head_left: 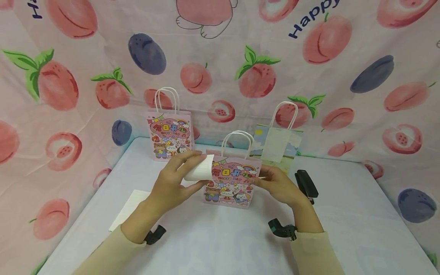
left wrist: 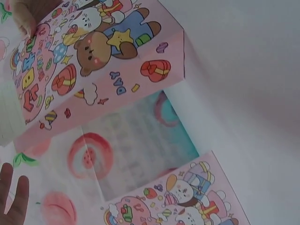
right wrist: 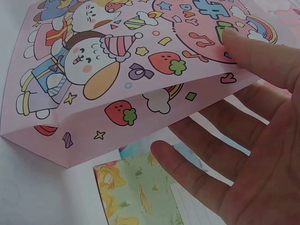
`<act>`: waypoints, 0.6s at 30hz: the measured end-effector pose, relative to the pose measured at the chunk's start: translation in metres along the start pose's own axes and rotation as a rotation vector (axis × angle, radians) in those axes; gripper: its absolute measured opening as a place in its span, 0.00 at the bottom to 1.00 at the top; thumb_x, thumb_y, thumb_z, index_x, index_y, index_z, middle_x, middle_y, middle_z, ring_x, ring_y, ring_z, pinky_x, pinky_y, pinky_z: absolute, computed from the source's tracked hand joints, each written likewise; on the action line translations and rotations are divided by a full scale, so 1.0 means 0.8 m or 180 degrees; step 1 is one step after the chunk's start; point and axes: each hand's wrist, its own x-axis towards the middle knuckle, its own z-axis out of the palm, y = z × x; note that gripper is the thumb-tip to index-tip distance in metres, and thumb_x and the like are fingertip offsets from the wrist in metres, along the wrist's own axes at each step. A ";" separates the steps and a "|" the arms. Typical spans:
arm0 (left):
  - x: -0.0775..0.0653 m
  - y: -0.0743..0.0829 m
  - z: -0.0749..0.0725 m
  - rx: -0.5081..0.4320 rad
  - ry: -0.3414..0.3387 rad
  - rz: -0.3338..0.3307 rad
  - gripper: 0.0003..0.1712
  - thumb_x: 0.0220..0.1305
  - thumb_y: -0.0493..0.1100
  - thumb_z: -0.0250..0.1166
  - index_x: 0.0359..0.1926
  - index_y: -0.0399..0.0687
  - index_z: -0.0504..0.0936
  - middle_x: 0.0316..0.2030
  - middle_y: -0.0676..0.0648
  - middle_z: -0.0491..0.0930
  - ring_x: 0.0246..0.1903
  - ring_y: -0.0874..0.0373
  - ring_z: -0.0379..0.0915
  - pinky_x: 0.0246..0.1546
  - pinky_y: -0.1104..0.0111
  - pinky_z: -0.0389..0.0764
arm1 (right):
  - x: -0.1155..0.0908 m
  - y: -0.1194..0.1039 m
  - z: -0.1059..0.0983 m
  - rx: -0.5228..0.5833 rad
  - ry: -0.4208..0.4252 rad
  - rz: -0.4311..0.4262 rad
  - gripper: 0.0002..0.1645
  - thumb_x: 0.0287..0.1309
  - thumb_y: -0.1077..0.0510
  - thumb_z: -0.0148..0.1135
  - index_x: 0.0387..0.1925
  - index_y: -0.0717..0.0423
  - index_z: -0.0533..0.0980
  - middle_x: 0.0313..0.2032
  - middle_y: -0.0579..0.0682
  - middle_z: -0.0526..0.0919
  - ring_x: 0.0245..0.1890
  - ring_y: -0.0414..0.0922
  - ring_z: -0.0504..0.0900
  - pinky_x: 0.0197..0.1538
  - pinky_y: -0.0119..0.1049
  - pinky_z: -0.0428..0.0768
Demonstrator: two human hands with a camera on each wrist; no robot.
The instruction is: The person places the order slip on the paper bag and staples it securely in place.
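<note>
A pink paper gift bag (head_left: 228, 191) with white handles and cartoon animals stands in front of me, slightly tilted. My right hand (head_left: 280, 185) grips its right side; in the right wrist view the thumb (right wrist: 262, 58) presses the printed front and the other fingers reach behind. My left hand (head_left: 170, 187) holds a curved white sheet of paper (head_left: 201, 170) between thumb and fingers. The paper overlaps the bag's upper left edge. Only a corner of that paper (left wrist: 9, 112) shows in the left wrist view.
A matching pink bag (head_left: 170, 133) stands at the back left. A landscape-print bag (head_left: 259, 135) with a white card (head_left: 276, 145) on its front is at the back right. A black stapler (head_left: 306, 185) lies to the right, white paper (head_left: 128, 208) at left.
</note>
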 end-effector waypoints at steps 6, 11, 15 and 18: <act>0.009 0.006 0.017 0.0233 0.0049 0.0217 0.43 0.47 0.43 0.85 0.65 0.54 0.79 0.65 0.42 0.75 0.65 0.44 0.71 0.66 0.54 0.77 | -0.002 -0.001 0.002 -0.0026 0.0033 -0.0050 0.26 0.69 0.53 0.67 0.66 0.51 0.77 0.59 0.54 0.85 0.57 0.54 0.85 0.62 0.56 0.82; 0.017 0.008 0.030 0.0595 0.0051 0.0443 0.43 0.47 0.48 0.85 0.66 0.58 0.79 0.71 0.43 0.70 0.71 0.41 0.63 0.73 0.47 0.68 | -0.002 -0.001 0.003 -0.0026 0.0029 -0.0041 0.26 0.70 0.54 0.66 0.66 0.52 0.77 0.59 0.55 0.85 0.58 0.54 0.85 0.62 0.56 0.82; 0.022 0.009 0.041 0.0734 -0.0067 0.0503 0.46 0.45 0.52 0.86 0.67 0.61 0.78 0.74 0.43 0.66 0.73 0.37 0.60 0.74 0.38 0.62 | -0.002 -0.001 0.003 -0.0072 0.0041 -0.0016 0.25 0.71 0.54 0.65 0.66 0.52 0.77 0.58 0.54 0.86 0.58 0.54 0.84 0.62 0.56 0.81; 0.024 0.009 0.047 0.0831 -0.0154 0.0479 0.47 0.46 0.56 0.86 0.68 0.62 0.77 0.75 0.44 0.64 0.75 0.36 0.57 0.73 0.32 0.58 | -0.002 0.000 0.003 -0.0104 0.0054 -0.0008 0.24 0.71 0.53 0.65 0.65 0.53 0.78 0.58 0.54 0.86 0.58 0.53 0.84 0.62 0.56 0.82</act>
